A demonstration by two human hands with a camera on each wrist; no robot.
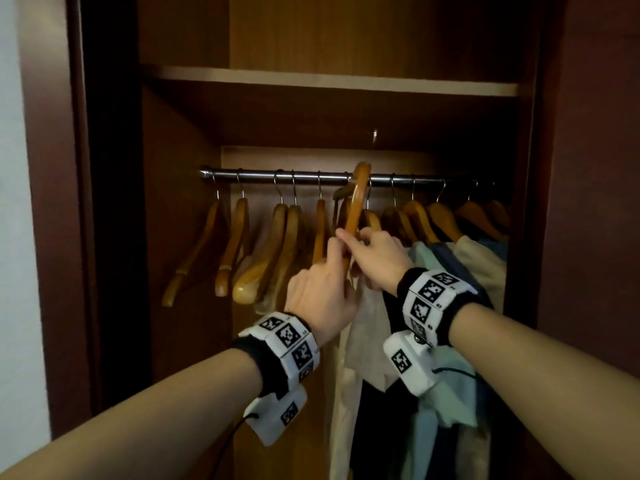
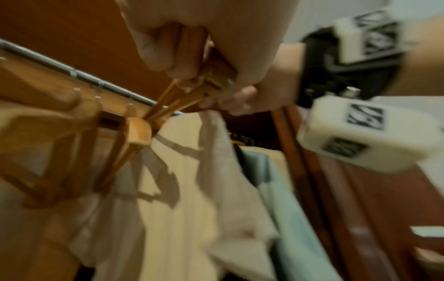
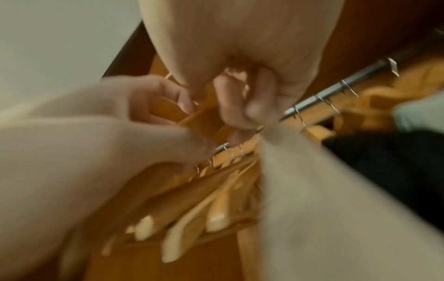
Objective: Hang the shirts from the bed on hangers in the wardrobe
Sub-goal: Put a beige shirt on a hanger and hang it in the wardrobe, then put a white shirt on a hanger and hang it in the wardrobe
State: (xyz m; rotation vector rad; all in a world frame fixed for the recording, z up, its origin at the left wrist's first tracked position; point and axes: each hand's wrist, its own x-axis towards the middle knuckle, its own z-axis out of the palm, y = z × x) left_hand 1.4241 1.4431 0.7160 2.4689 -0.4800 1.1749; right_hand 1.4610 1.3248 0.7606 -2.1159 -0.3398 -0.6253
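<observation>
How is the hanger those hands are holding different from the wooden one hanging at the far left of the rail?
The held hanger is tipped up steeply, its top above the rail; the far-left hanger hangs level-hooked, untouched. Both hands, left and right, grip the held one beside a pale shirt; the far-left one is bare. Both are wooden.

A curved wooden hanger (image 1: 357, 202) stands tilted steeply up across the steel wardrobe rail (image 1: 263, 175), near its middle. A cream shirt (image 1: 363, 327) droops below it, beside hung shirts toward the rail's right end.
</observation>
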